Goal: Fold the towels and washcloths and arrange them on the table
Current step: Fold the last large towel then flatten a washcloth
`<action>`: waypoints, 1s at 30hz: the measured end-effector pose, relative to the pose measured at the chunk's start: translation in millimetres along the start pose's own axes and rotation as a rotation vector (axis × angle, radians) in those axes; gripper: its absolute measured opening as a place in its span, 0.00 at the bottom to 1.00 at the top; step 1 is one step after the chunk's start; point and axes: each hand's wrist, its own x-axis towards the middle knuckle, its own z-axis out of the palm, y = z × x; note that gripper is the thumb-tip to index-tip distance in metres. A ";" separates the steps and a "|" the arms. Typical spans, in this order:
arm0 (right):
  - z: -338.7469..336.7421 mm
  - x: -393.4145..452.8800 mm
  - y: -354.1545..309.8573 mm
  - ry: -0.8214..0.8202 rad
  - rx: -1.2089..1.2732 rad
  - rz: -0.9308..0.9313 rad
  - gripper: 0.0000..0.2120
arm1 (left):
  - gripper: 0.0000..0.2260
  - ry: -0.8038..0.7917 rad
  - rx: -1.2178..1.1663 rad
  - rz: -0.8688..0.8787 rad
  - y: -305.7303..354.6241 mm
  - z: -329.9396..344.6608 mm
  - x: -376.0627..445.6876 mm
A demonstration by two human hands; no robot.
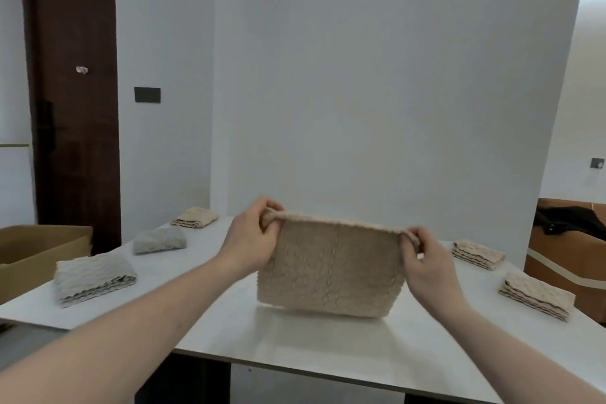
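Right now I have the beige towel [331, 267] hanging upright over the middle of the white bench [295, 348], folded double, with its lower edge at or just above the surface; I cannot tell whether it touches. My left hand [251, 239] pinches the top left corner, fingers [272, 229] curled round the folded edge. My right hand [426, 267] pinches the top right corner the same way. Along the left side of the bench lie three folded pieces: a grey wavy towel [93, 277] nearest, a grey washcloth [159, 239] behind it, and a beige one [195, 217] furthest back. On the right side sit two beige folded stacks, one near [537, 296] and one far [478, 254]. A cardboard box [36, 246] stands beyond the left edge.
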 end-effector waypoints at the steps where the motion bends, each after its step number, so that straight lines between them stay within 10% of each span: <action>1: -3.7 9.8 -10.5 0.031 0.036 -0.002 0.07 | 0.04 0.018 -0.029 0.007 9.1 -6.8 7.4; 19: 17.1 35.5 38.2 -0.140 -0.200 0.261 0.15 | 0.12 -0.230 0.352 -0.344 -28.8 36.6 32.0; 30: 71.7 62.1 88.4 -0.111 -0.120 0.345 0.08 | 0.08 -0.167 0.000 -0.556 -83.0 93.1 52.2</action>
